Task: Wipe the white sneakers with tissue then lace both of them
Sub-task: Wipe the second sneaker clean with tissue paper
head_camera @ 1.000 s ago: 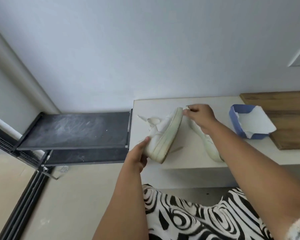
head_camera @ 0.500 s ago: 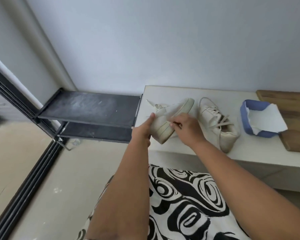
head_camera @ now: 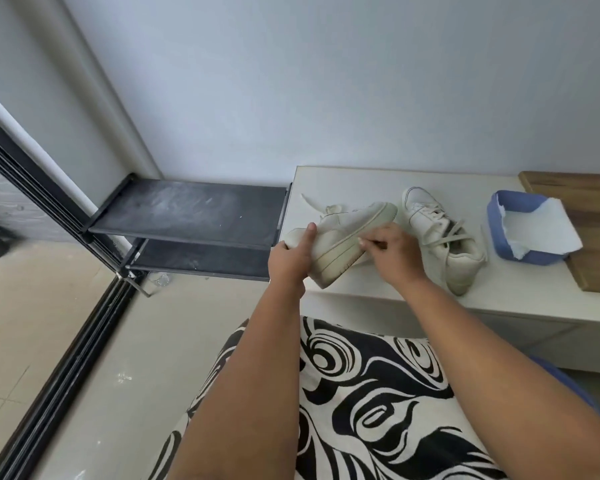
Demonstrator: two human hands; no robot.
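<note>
Left hand [head_camera: 290, 258] grips the heel of the tilted sneaker [head_camera: 343, 242] — thumb up its side. Right hand [head_camera: 392, 252] is curled against the sole; tissue not clearly visible. Second sneaker [head_camera: 440, 237] lies just beyond — right of that grip.

Two bare forearms reach forward and up from the bottom of the view, converging toward the middle. The left hand [head_camera: 289, 259] has its back toward the camera, its fingers wrapped around the heel end of a white sneaker [head_camera: 347, 242], with one finger lying straight across its side. The right hand [head_camera: 394, 256] sits just to the right, fingers curled against the sneaker's sole edge. Whether it holds anything in its fingers cannot be told. Both wrists are roughly straight.
</note>
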